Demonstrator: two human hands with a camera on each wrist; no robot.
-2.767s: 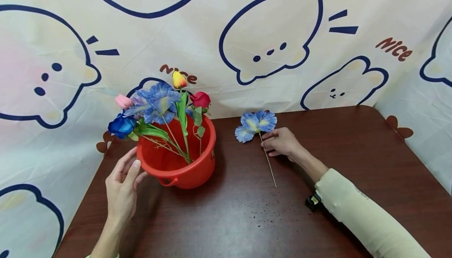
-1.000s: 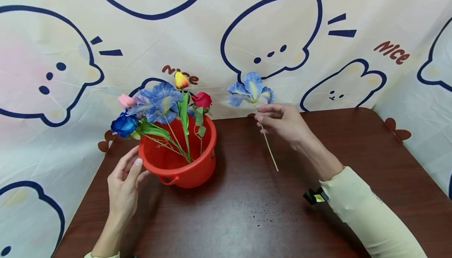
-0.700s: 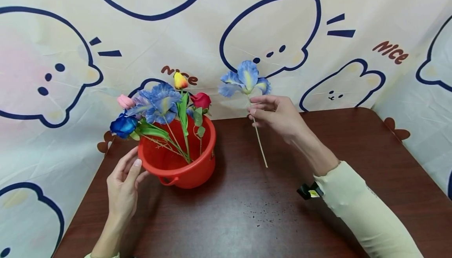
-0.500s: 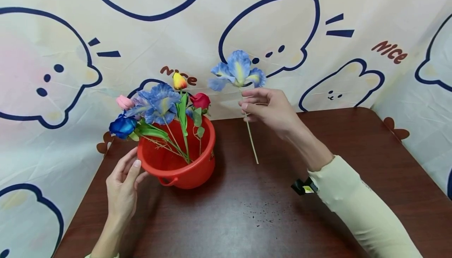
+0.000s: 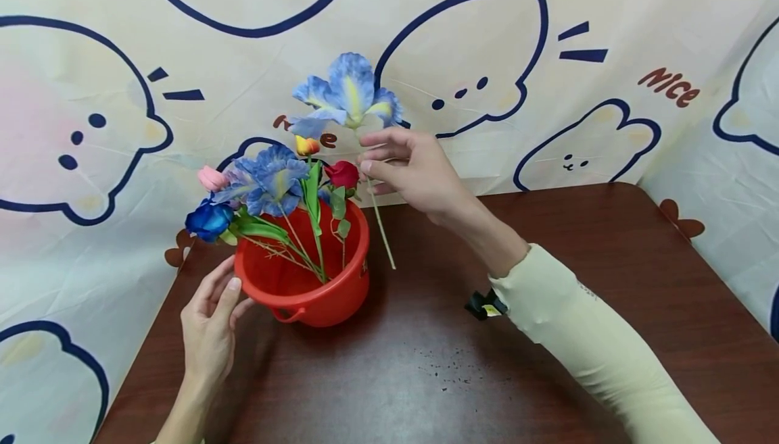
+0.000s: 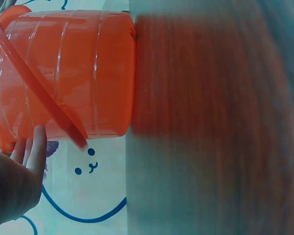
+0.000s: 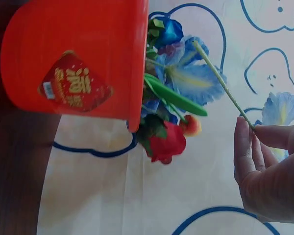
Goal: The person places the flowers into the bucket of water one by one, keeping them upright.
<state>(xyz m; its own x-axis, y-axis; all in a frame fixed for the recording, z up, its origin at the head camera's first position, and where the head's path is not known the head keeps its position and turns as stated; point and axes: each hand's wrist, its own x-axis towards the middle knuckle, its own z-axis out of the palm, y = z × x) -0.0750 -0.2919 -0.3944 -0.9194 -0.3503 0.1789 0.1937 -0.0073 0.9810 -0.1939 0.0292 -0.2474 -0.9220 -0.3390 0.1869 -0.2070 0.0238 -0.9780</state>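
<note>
My right hand (image 5: pixel 420 170) pinches the thin stem of an artificial blue iris (image 5: pixel 351 92), just under its bloom. The stem hangs down beside the right rim of a red bucket (image 5: pixel 331 305), with its lower end free in the air. In the right wrist view the iris stem (image 7: pixel 224 87) passes between thumb and fingertips. My left hand (image 5: pixel 209 336) touches the bucket's left side near the rim, its fingers fairly straight. Inside the bucket stand another blue iris (image 5: pixel 274 177), a dark blue flower (image 5: pixel 209 219), a red rose (image 5: pixel 342 174), a pink flower (image 5: pixel 213 178) and a yellow-orange tulip (image 5: pixel 307 146).
A brown wooden table (image 5: pixel 548 241) carries the bucket. Small dark specks (image 5: pixel 447 366) lie near its middle. Behind hangs a pale cloth (image 5: pixel 475 18) with cartoon outlines. A small black device (image 5: pixel 485 305) sits under the right wrist. The bucket's handle (image 6: pixel 41 90) hangs on its side.
My right hand picked up the iris from the table, raised it and carried it left to beside the bucket. My left hand and the bucket have stayed in place.
</note>
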